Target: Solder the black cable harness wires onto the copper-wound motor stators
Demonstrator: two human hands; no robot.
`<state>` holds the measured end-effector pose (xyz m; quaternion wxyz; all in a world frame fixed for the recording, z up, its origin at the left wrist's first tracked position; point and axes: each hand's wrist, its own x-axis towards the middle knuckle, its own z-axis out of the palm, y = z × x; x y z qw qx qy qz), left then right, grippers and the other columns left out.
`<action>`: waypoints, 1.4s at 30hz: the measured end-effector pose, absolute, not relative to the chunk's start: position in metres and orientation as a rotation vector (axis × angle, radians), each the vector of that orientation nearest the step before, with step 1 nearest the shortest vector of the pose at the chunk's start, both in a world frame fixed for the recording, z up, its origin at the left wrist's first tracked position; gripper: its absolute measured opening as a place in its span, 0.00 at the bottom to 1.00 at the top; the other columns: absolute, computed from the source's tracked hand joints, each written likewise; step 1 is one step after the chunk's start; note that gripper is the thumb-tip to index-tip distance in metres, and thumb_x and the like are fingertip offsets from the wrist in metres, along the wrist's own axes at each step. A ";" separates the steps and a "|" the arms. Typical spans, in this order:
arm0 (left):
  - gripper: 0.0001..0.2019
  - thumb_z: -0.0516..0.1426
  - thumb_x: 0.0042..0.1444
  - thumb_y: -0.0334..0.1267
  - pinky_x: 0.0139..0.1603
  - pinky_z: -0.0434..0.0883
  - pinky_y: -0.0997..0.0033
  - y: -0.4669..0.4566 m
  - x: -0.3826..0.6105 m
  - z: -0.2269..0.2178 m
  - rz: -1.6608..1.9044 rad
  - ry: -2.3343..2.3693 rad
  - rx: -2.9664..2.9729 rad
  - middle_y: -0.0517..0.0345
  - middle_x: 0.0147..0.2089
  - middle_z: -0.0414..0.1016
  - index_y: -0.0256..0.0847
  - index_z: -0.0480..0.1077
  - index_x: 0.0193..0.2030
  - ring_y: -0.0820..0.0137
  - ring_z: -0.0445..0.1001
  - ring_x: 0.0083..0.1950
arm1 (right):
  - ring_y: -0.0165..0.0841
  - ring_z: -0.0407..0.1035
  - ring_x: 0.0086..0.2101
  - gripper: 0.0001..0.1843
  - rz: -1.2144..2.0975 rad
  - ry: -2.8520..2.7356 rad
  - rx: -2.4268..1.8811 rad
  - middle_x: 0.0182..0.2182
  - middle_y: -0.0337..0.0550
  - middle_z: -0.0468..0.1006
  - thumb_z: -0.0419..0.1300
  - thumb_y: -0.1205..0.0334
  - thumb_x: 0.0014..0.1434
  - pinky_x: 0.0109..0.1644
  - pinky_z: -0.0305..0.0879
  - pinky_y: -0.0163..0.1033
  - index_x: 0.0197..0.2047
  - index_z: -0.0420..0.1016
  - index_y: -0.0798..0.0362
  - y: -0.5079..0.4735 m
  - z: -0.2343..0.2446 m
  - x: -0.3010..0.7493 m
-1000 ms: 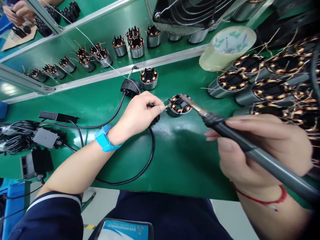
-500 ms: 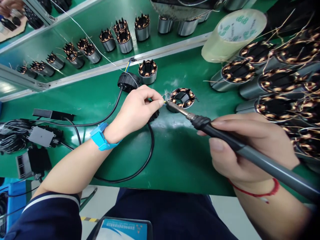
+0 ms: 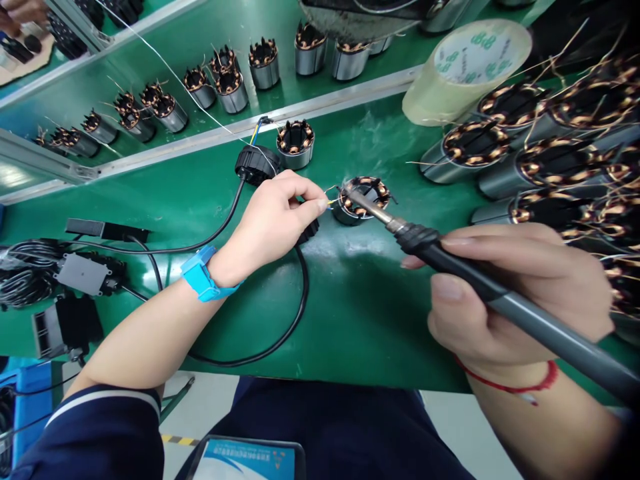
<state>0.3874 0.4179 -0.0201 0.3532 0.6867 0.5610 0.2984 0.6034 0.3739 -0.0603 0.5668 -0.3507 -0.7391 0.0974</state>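
My right hand (image 3: 520, 293) is wrapped round a soldering iron (image 3: 450, 267), its metal tip reaching over the left rim of a motor stator (image 3: 350, 217) with copper windings. Pinched between thumb and fingers of my left hand (image 3: 280, 217) are thin wires (image 3: 331, 202), yellow and blue, whose ends lie beside that rim. Whether the tip touches a wire cannot be made out. Partly hidden under my left hand is a black round cap (image 3: 311, 231) with a black cable (image 3: 304, 287). Smoke (image 3: 375, 143) drifts above the stator.
Another stator (image 3: 296, 148) stands beside a black cap (image 3: 255, 165) with a cable. Many stators (image 3: 470, 150) crowd the right side near a tape roll (image 3: 440, 93). More stators (image 3: 263, 63) line the strip behind the metal rail (image 3: 320, 107). Coiled cables (image 3: 30, 273) lie left.
The soldering iron's tip has shifted right and slightly up, off the wire ends, and the smoke has spread. Stators behind the rail have slid left. My left hand has stayed still.
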 end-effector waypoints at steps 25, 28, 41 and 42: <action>0.05 0.59 0.54 0.31 0.36 0.66 0.73 0.420 0.386 -0.020 0.799 1.446 1.729 0.59 0.34 0.72 0.37 0.74 0.29 0.74 0.69 0.34 | 0.42 0.71 0.42 0.23 0.514 -1.896 -1.050 0.41 0.42 0.75 0.57 0.67 0.61 0.51 0.67 0.51 0.58 0.63 0.46 0.404 -0.046 0.569; 0.04 0.59 0.54 0.32 0.37 0.66 0.73 0.419 0.387 -0.019 0.803 1.417 1.685 0.59 0.34 0.72 0.37 0.74 0.29 0.74 0.69 0.34 | 0.44 0.70 0.41 0.21 0.390 -1.940 -1.068 0.37 0.41 0.76 0.56 0.67 0.61 0.48 0.66 0.53 0.57 0.63 0.47 0.402 -0.046 0.563; 0.03 0.57 0.58 0.32 0.44 0.70 0.73 0.407 0.385 -0.026 1.065 1.262 1.809 0.56 0.41 0.72 0.37 0.70 0.33 0.73 0.72 0.43 | 0.37 0.70 0.38 0.23 0.593 -1.742 -0.947 0.32 0.36 0.73 0.56 0.68 0.60 0.50 0.64 0.48 0.58 0.62 0.43 0.405 -0.049 0.551; 0.03 0.58 0.58 0.31 0.45 0.69 0.73 0.407 0.385 -0.025 1.073 1.249 1.867 0.56 0.41 0.72 0.37 0.71 0.33 0.72 0.71 0.44 | 0.37 0.69 0.37 0.23 0.624 -1.721 -0.946 0.32 0.36 0.73 0.57 0.67 0.60 0.49 0.64 0.48 0.58 0.62 0.43 0.406 -0.050 0.552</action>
